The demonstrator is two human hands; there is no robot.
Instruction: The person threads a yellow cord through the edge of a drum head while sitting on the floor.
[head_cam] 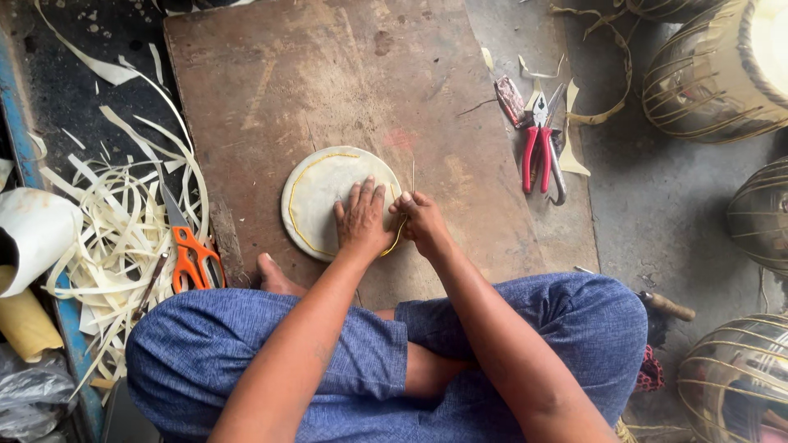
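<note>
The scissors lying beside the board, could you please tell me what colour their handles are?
Orange, on the scissors, seen clearly in the head view.

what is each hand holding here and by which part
The left hand lies flat on the pale round disc, pressing it down, not gripping. The right hand pinches a thin yellow strip at the disc's right edge.

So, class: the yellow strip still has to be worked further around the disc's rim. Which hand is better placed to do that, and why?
Probably the right hand: its fingertips already pinch the yellow strip at the edge of the pale round disc. The left hand lies flat on the disc, pinning it to the board.
</note>
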